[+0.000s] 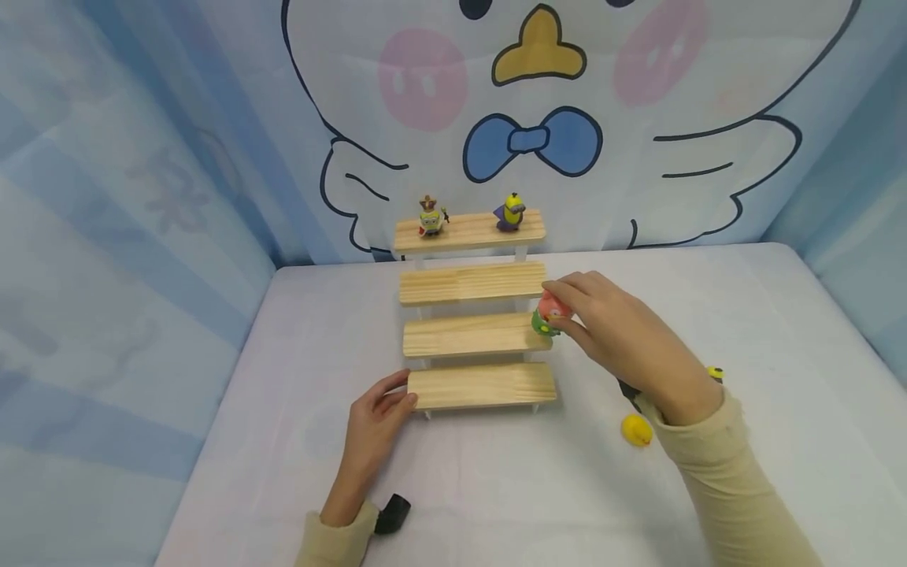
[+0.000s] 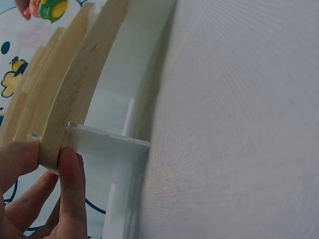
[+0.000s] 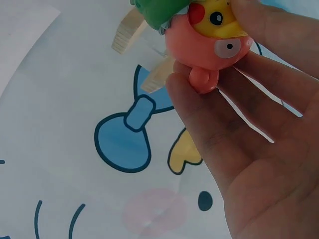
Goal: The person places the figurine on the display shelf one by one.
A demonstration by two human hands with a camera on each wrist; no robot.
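Note:
A four-step wooden display shelf (image 1: pixel 482 386) with clear side supports (image 2: pixel 112 154) stands on the white-covered table. My left hand (image 1: pixel 379 421) pinches the left end of its lowest board, thumb and fingers on either side of the wood. Between the thumb and fingers of my right hand (image 1: pixel 623 335) is a small toy figure (image 1: pixel 554 305) with a pink hood and a green body. Its yellow face with a red cheek (image 3: pixel 197 14) shows in the right wrist view. In the head view the figure overlaps the right end of the second board from the bottom.
On the top board stand a crowned yellow figure (image 1: pixel 429 223) and a yellow figure with a purple cape (image 1: pixel 512 214). A small yellow toy (image 1: pixel 636 430) lies right of the shelf. Another yellow-topped toy (image 1: pixel 716 373) is partly hidden behind my right forearm. A printed curtain (image 1: pixel 595 213) hangs behind.

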